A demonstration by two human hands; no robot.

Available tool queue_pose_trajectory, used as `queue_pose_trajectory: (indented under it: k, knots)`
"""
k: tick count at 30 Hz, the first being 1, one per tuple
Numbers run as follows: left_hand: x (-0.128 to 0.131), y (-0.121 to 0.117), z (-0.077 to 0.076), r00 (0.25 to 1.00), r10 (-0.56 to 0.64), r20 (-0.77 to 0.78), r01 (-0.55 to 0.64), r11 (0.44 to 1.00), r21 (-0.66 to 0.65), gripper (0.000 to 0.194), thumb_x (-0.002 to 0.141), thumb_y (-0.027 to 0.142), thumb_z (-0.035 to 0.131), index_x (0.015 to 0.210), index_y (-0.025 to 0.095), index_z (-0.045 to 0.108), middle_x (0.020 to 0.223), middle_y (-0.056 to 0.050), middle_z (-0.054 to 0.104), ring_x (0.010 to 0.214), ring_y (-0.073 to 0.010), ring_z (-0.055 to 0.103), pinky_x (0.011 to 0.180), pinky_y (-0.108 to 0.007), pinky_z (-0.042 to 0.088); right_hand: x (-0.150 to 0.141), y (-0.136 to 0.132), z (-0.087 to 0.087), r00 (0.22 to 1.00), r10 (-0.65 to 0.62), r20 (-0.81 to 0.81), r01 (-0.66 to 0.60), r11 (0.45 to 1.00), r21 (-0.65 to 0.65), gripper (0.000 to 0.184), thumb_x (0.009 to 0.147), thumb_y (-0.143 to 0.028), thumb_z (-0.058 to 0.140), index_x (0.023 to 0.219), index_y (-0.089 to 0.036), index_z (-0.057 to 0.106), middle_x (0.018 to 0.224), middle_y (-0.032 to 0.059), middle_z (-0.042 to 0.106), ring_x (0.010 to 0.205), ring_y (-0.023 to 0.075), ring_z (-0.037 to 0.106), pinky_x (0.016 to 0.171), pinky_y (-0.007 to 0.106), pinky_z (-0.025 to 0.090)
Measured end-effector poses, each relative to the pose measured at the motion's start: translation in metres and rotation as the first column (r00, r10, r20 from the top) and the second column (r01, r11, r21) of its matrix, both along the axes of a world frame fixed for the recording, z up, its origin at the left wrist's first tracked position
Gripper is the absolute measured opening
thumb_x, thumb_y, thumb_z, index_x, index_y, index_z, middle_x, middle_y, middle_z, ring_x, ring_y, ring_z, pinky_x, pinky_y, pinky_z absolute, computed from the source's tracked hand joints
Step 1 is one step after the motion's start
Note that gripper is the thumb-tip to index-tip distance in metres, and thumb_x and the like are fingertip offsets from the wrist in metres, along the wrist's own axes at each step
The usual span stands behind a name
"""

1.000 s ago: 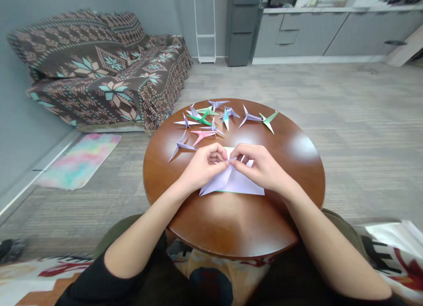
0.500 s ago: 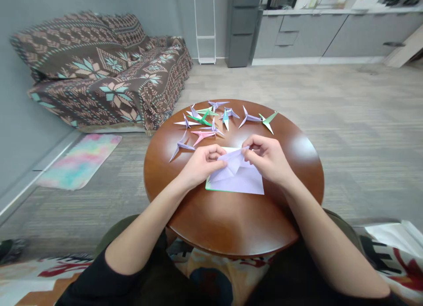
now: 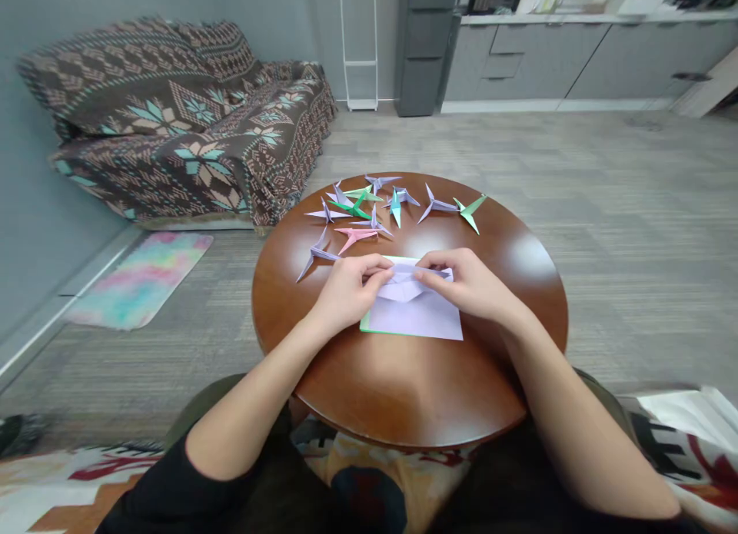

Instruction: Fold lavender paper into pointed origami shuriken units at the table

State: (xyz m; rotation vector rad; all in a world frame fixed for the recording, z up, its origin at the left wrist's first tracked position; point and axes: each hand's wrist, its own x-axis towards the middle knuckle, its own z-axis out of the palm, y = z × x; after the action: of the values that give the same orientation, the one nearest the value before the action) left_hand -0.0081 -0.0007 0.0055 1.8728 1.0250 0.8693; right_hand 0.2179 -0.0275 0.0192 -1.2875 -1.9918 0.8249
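Right side of the round table (image 3: 513, 311) is bare wood: open run from the right hand (image 3: 466, 282) out to the edge. Near strip in front of the paper stack (image 3: 413, 321) is open too. Centre's taken: left hand (image 3: 349, 286) and right both pinch the folded lavender sheet (image 3: 402, 290) over the stack. Rear left I see crowded, green folded piece (image 3: 356, 205) amid others, tips overlapping. Pink piece (image 3: 354, 236) and lavender piece (image 3: 314, 256) block just beyond the left hand. Pale-green piece (image 3: 471, 212) stands rear right.

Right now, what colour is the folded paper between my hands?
The folded paper is pale lavender, clearest in the head view.
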Motion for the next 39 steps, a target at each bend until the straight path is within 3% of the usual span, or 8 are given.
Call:
queue_pose_trajectory:
  k: [3,8,12,20,28,33,39]
  knots:
    - [0.002,-0.003,0.001,0.999,-0.022,-0.025,0.023,0.999,0.030,0.017,0.092,0.027,0.064,0.088,0.016,0.076,0.083,-0.003,0.077,0.076,-0.0177,0.069,0.072,-0.028,0.052,-0.003,-0.002,0.000,0.999,0.035,0.003,-0.035,0.999,0.002,0.032,0.096,-0.044,0.065,0.081,-0.017,0.072,0.075,0.0010,0.068,0.073,0.0171,0.057,0.069,0.030,0.039]
    - [0.004,-0.004,0.001,0.983,-0.063,0.172,0.087,0.987,-0.136,0.022,0.088,0.034,0.071,0.098,0.014,0.076,0.093,-0.006,0.077,0.075,-0.0176,0.072,0.067,-0.028,0.060,-0.003,-0.001,-0.001,0.996,-0.026,-0.080,0.022,0.999,-0.049,0.038,0.096,-0.050,0.066,0.080,-0.016,0.072,0.073,0.0009,0.064,0.069,0.0159,0.053,0.063,0.029,0.037]
    - [0.003,-0.003,0.000,0.982,-0.041,0.184,0.068,0.987,-0.143,0.019,0.087,0.029,0.072,0.097,0.014,0.075,0.092,-0.005,0.076,0.065,-0.0139,0.071,0.063,-0.025,0.060,-0.002,-0.001,-0.001,0.992,-0.033,-0.119,0.020,0.994,-0.106,0.040,0.094,-0.052,0.067,0.079,-0.016,0.072,0.071,0.0003,0.062,0.067,0.0149,0.050,0.061,0.028,0.035]
    - [0.003,-0.007,0.003,0.983,-0.023,0.181,0.045,0.992,-0.120,0.017,0.089,0.030,0.071,0.090,0.013,0.077,0.077,-0.002,0.071,0.057,-0.0113,0.066,0.057,-0.023,0.057,-0.006,-0.002,-0.001,0.985,-0.023,-0.170,0.000,0.991,-0.133,0.033,0.091,-0.048,0.072,0.086,-0.016,0.075,0.080,0.0027,0.069,0.075,0.0171,0.056,0.066,0.029,0.039]
    - [0.005,-0.006,0.002,0.937,0.055,0.346,0.054,0.954,-0.295,0.016,0.078,0.030,0.074,0.076,0.014,0.075,0.066,0.000,0.067,0.058,-0.0130,0.063,0.053,-0.024,0.058,-0.013,-0.008,0.003,0.983,-0.034,-0.182,0.013,0.994,-0.112,0.028,0.091,-0.039,0.070,0.076,-0.016,0.068,0.073,-0.0006,0.061,0.069,0.0137,0.050,0.063,0.028,0.035]
    - [0.004,-0.006,0.003,0.953,-0.041,0.299,0.102,0.976,-0.191,0.023,0.080,0.036,0.079,0.086,0.014,0.076,0.075,-0.002,0.070,0.062,-0.0130,0.064,0.055,-0.024,0.058,-0.014,-0.010,0.005,0.980,-0.050,-0.192,0.029,0.994,-0.109,0.030,0.092,-0.039,0.068,0.074,-0.015,0.066,0.070,-0.0014,0.058,0.068,0.0129,0.048,0.061,0.028,0.034]
    - [0.005,-0.006,0.003,0.977,-0.017,0.210,0.039,0.994,-0.099,0.022,0.083,0.036,0.079,0.083,0.014,0.080,0.079,-0.004,0.077,0.068,-0.0152,0.066,0.061,-0.024,0.054,-0.014,-0.010,0.006,0.979,-0.032,-0.200,0.007,0.992,-0.126,0.028,0.090,-0.039,0.069,0.077,-0.014,0.071,0.072,0.0001,0.062,0.070,0.0143,0.051,0.063,0.028,0.036]
